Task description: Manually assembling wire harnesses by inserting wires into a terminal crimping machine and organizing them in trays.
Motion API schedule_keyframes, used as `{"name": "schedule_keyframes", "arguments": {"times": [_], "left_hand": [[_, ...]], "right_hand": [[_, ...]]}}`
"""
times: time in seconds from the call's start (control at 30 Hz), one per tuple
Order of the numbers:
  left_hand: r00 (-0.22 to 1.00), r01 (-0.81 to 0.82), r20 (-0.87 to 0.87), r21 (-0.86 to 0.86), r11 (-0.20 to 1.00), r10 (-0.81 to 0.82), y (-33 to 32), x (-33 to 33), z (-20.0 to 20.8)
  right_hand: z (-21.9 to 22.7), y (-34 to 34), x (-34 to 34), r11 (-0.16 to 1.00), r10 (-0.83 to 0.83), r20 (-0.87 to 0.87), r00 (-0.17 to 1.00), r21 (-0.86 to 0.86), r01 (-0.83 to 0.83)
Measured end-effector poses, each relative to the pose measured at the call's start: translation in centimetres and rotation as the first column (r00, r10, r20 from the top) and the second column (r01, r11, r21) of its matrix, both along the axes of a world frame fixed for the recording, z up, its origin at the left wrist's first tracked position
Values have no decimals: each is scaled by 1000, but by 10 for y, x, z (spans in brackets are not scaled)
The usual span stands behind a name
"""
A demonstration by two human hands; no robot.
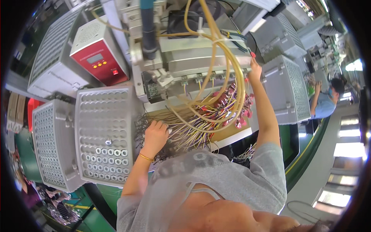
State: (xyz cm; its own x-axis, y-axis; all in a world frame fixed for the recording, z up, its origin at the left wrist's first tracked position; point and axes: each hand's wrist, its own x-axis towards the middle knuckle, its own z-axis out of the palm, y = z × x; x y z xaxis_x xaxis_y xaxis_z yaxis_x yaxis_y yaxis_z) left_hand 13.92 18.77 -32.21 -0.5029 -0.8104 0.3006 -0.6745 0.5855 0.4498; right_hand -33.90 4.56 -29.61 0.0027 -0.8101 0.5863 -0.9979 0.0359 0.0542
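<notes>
My left hand [155, 134] rests on the left end of a spread of loose wires [193, 133], its fingers curled around something I cannot make out; a small white piece shows at the fingertips. Stretched out to the far right, my right hand [254, 70] is closed on a thin tool with a red end [252, 55], beside the machine's right end. Between the hands, white, yellow and dark wires with pinkish-red ends [240, 123] lie on a brown board. Behind them runs the metal machine [208, 62], with a row of small fittings along its front.
Loops of yellowish tubing [241, 92] hang over the wires. At left stand a grey tray [104, 96] partly filled with round metal parts, another tray [49, 143] and a red-fronted control box [98, 62]. A grey tray stack [288, 91] stands right; a person in blue [324, 102] sits beyond.
</notes>
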Motion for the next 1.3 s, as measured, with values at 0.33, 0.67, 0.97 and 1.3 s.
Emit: {"name": "schedule_keyframes", "arguments": {"times": [0.33, 0.67, 0.97, 1.3], "left_hand": [[998, 23, 59, 7, 1000, -24, -1, -2, 2], [999, 27, 38, 26, 999, -28, -1, -4, 6], [997, 14, 73, 51, 999, -18, -1, -3, 6], [1000, 12, -28, -38, 999, -13, -1, -1, -1]], "right_hand": [[-2, -2, 4, 996, -88, 94, 992, 36, 85], [1, 0, 7, 991, -125, 93, 988, 66, 120], [2, 0, 3, 990, 80, -83, 993, -107, -89], [-6, -3, -8, 999, 38, 52, 998, 12, -38]]}}
